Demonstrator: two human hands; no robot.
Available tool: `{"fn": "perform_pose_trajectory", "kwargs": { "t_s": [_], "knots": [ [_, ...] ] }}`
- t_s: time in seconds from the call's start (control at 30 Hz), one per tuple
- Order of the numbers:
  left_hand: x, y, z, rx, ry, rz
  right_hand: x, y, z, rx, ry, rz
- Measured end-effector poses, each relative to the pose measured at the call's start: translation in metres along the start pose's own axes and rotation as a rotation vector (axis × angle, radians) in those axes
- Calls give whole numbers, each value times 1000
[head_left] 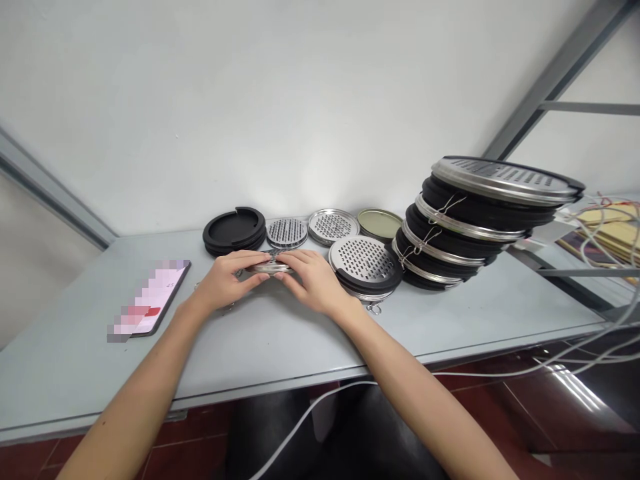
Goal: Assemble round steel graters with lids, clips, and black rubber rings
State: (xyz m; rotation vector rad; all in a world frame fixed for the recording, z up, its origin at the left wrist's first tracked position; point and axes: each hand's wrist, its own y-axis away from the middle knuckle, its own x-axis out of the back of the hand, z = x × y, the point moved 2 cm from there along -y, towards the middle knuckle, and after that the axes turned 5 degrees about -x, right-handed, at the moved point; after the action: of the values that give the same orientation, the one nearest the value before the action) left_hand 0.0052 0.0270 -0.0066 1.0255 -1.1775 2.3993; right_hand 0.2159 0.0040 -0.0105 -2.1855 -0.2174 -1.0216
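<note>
Both hands grip one round metal grater disc [273,265] from its two sides, near the middle of the table. My left hand [231,279] has its fingers over the top and its thumb along the near rim. My right hand [313,277] holds the other side the same way, and much of the disc is hidden under the fingers. Just behind lie a slotted grater disc [287,232] and a black ring-shaped holder stack [235,230]. Right of my right hand sits a grater with a black rim [364,261], a small wire clip at its front.
A tall leaning stack of graters and black holders [470,227] stands on the right. Another grater disc [333,225] and an olive-coloured lid [380,223] lie by the wall. A phone [160,297] lies left on the grey table [280,353]. White cables [500,373] hang at the front right.
</note>
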Motion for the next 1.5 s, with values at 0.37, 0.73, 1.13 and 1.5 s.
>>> {"fn": "perform_pose_trajectory", "kwargs": {
  "t_s": [0.37, 0.73, 1.13, 1.5],
  "knots": [
    [0, 0, 1, -40, -11, 2, 1, 0, 0, 5, -22, -17],
    [1, 0, 4, -46, -31, -9, 0, 1, -2, 22, -34, 24],
    [0, 0, -4, 23, -12, 2, 0, -1, 1, -15, -96, 102],
    [1, 0, -2, 6, 37, 32, -2, -1, 7, -85, -55, 117]
  ]
}}
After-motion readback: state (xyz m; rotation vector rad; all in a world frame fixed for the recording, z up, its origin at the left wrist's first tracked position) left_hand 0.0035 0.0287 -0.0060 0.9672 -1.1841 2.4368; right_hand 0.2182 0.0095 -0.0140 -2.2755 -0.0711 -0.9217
